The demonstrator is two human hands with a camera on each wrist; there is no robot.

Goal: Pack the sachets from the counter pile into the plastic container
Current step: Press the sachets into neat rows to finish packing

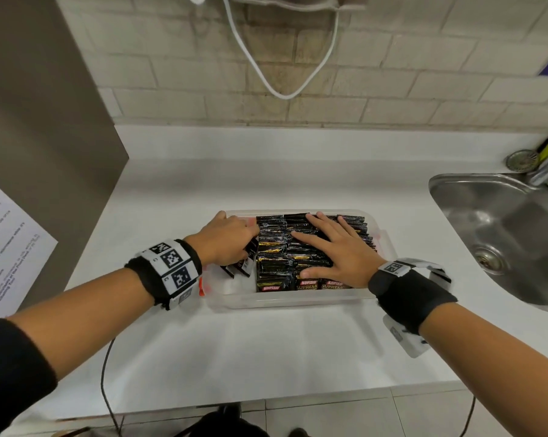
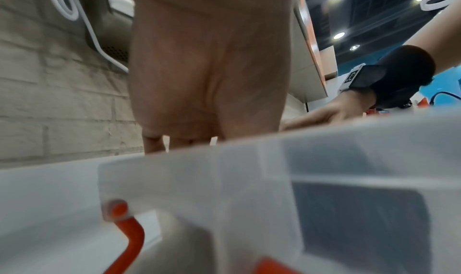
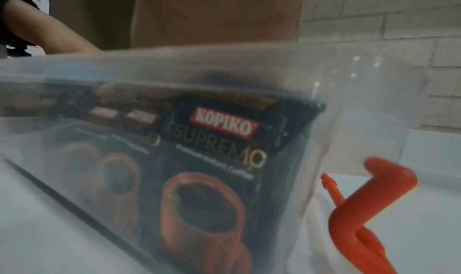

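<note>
Head view: your right hand (image 1: 332,247) lies flat, fingers spread, on the sachets (image 1: 285,263) standing packed in the container (image 1: 298,299) | left hand (image 1: 231,239) pinches a few more at its left end | hold the rows right, slide these in upright.

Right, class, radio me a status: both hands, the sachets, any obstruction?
Left hand gripping a few sachets at the container's left gap. Right hand flat, pressing packed sachets. No obstruction seen.
</note>
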